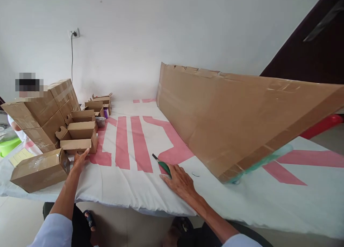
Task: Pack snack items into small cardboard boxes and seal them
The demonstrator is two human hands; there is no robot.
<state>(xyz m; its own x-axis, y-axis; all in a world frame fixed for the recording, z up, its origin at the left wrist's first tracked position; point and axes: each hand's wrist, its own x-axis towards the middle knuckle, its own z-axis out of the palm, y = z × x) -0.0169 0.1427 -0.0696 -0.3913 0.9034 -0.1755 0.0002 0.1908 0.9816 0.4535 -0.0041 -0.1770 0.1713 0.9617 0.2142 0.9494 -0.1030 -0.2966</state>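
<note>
My left hand [80, 161] is at the near edge of an open cardboard box [94, 141], fingers curled against its front flap. That box is the nearest in a row of open cardboard boxes running back toward the wall. In my right hand [180, 180] is a green-handled knife [164, 167], its slim dark tip pointing forward and left above the cloth. A closed, taped cardboard box [40, 170] lies just left of my left hand. Beside the open boxes are a small clear bag [100, 122] and a purple item [106, 113].
Closed cartons [51, 112] are stacked at left, with a person's partly hidden head [28, 86] behind. A large cardboard sheet [236, 118] stands tilted on the right. White cloth with red markings [122, 143] covers the table. A green basin [10, 145] is at far left.
</note>
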